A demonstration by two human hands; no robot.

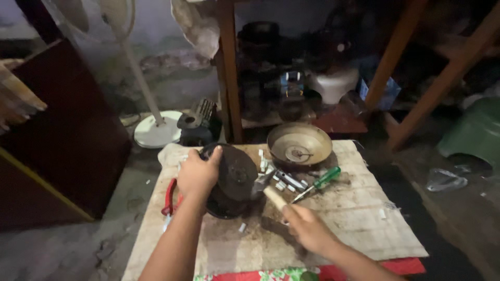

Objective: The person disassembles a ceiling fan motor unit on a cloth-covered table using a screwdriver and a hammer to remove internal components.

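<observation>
**Two hands at a dark round motor housing on a stained work mat**

One dark round motor housing (232, 182) sits tilted near the left middle of the work mat (344, 218), its flat disc face turned up and to the right. The left hand (198, 174) lies over the housing's upper left rim, fingers curled closed around the edge and the thumb pointing up along it. The right hand (307, 226) is closed around the pale wooden handle of a tool (274, 196), whose dark metal end reaches up and left to meet the right edge of the housing; whether it is a brush or a blade cannot be told.

Just beside the housing on its left, red-handled pliers (170, 198) lie partly hidden under the left wrist. To the right of the housing, a cluster of small pale parts (285, 179) is scattered on the mat, and a screwdriver with a green handle (317, 183) lies slanted beside them. Behind these, at the far edge of the mat, a shallow round metal cover (299, 144) rests open side up. A strip of red flowered cloth (291, 273) shows under the near edge of the mat.

Beyond the mat, a white fan stand (156, 130) rises from the floor at the left, wooden shelves (229, 73) hold dim objects, and a green plastic stool (474, 130) stands at the far right.
</observation>
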